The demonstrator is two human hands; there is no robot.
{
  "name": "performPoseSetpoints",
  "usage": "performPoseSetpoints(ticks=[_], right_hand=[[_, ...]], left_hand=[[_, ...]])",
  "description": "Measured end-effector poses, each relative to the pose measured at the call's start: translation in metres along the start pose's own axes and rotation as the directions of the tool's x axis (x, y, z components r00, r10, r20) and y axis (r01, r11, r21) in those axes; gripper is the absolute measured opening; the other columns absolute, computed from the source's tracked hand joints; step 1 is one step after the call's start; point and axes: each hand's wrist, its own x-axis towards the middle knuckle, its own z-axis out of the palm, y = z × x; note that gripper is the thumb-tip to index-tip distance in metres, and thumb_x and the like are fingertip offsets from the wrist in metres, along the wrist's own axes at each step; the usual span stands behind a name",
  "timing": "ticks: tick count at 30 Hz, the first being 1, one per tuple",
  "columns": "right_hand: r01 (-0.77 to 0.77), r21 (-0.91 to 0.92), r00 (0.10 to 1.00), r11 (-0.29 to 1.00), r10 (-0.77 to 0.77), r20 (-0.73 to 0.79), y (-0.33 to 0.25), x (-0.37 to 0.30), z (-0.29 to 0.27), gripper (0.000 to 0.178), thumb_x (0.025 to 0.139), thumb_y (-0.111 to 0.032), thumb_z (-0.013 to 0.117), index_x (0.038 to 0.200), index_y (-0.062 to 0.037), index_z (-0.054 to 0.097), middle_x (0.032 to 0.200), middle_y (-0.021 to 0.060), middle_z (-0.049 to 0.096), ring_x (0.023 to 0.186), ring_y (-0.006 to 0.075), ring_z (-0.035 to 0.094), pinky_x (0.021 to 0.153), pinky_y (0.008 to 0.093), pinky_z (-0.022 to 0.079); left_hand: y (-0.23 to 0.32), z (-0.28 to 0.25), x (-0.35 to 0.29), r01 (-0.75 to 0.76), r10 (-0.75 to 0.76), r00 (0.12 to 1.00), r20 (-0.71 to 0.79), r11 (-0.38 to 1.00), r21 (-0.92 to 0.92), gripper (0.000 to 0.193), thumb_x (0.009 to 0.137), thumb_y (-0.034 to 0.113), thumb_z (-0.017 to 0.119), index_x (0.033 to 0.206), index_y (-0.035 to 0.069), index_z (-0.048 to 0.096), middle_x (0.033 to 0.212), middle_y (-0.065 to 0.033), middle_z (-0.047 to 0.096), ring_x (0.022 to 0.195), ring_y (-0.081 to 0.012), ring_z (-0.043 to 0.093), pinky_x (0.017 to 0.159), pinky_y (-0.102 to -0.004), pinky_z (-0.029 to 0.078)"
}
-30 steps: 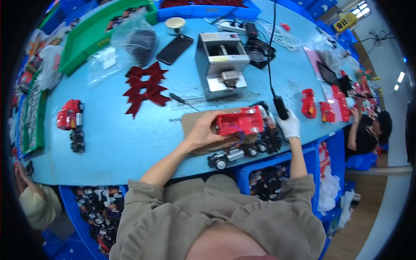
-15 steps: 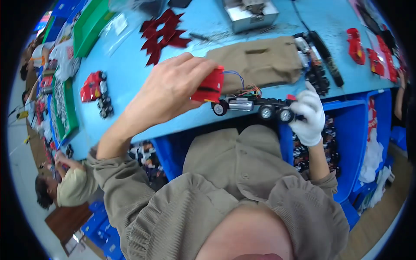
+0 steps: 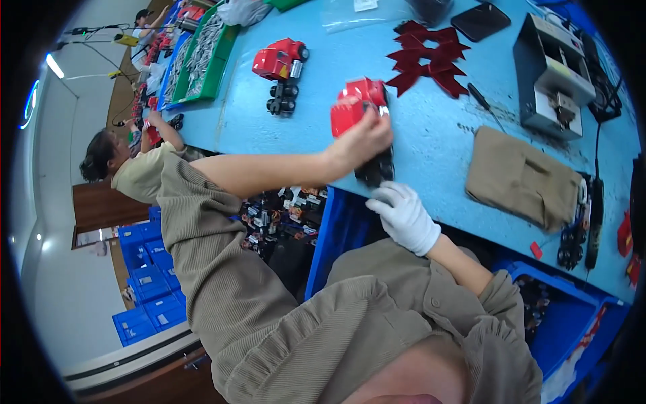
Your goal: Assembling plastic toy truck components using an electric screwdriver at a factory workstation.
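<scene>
My bare left hand is closed around a toy truck with a red cab and a black chassis, just over the table's near edge. The cab sits at the chassis's far end; part of the truck is hidden by my fingers and blurred. My right hand, in a white glove, has its curled fingertips at the truck's black tail end. A second red-cabbed toy truck stands on the blue table, farther left.
A folded brown cloth lies to the right, beside a black chassis. Farther back are dark red bows, a screwdriver, a phone and a metal device. Blue bins stand below the edge. A co-worker sits left.
The view has swung left. Both hands have carried the truck leftward over the table. Its red cab, earlier held apart from the chassis with wires showing, now sits on the chassis.
</scene>
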Motion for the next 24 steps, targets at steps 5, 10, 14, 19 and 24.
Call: performPoseSetpoints(ticks=[5, 10, 14, 19, 24], right_hand=[[-0.216, 0.054, 0.976, 0.975, 0.217, -0.011, 0.011, -0.016, -0.027, 0.032, 0.059, 0.007, 0.061, 0.088, -0.0037, 0.057, 0.086, 0.0131, 0.055, 0.082, 0.0324, 0.054, 0.072, 0.0389, 0.045], [-0.372, -0.020, 0.922, 0.928, 0.366, -0.128, 0.009, -0.041, -0.087, 0.024, 0.063, 0.008, 0.060, 0.084, -0.0028, 0.057, 0.088, 0.0129, 0.057, 0.085, 0.0321, 0.056, 0.074, 0.0376, 0.046], [-0.480, -0.104, 0.852, 0.871, 0.435, -0.292, -0.019, -0.070, -0.149, 0.019, 0.066, 0.009, 0.059, 0.082, -0.0018, 0.057, 0.088, 0.0131, 0.059, 0.085, 0.0308, 0.058, 0.077, 0.0355, 0.046], [-0.638, -0.484, 0.735, 0.598, 0.286, -0.615, 0.012, -0.115, -0.247, 0.017, 0.071, 0.006, 0.061, 0.086, -0.0015, 0.058, 0.088, 0.0141, 0.060, 0.088, 0.0305, 0.059, 0.080, 0.0354, 0.046], [-0.871, -0.489, 0.492, 0.056, 0.073, -0.868, 0.080, -0.212, -0.411, 0.035, 0.069, -0.015, 0.066, 0.102, -0.0060, 0.055, 0.099, 0.0146, 0.058, 0.090, 0.0314, 0.056, 0.079, 0.0364, 0.046]], left_hand=[[-0.060, 0.114, -0.027, 0.034, -0.043, 0.981, 0.192, 0.998, 0.048, 0.052, 0.078, 0.021, 0.052, 0.127, 0.016, 0.037, 0.128, -0.0107, 0.037, 0.109, -0.0202, 0.040, 0.099, -0.0412, 0.030], [-0.079, 0.183, -0.075, 0.053, -0.064, 0.989, 0.135, 0.995, 0.089, 0.059, 0.079, 0.023, 0.049, 0.135, 0.020, 0.030, 0.137, -0.0103, 0.031, 0.110, -0.0212, 0.039, 0.098, -0.0395, 0.030], [-0.090, 0.217, -0.081, 0.102, -0.104, 0.956, 0.273, 0.995, 0.022, 0.063, 0.079, 0.021, 0.047, 0.138, 0.021, 0.024, 0.138, -0.0088, 0.031, 0.118, -0.0223, 0.037, 0.098, -0.0391, 0.030], [-0.080, 0.278, -0.146, 0.295, -0.238, 0.928, 0.286, 0.939, -0.178, 0.053, 0.085, 0.015, 0.039, 0.136, 0.017, 0.029, 0.143, -0.0078, 0.026, 0.128, -0.0224, 0.031, 0.102, -0.0427, 0.026], [-0.089, 0.295, -0.182, 0.309, -0.242, 0.909, 0.339, 0.938, -0.159, 0.057, 0.080, 0.013, 0.047, 0.135, 0.012, 0.032, 0.135, -0.0154, 0.035, 0.123, -0.0289, 0.034, 0.099, -0.0453, 0.028]])
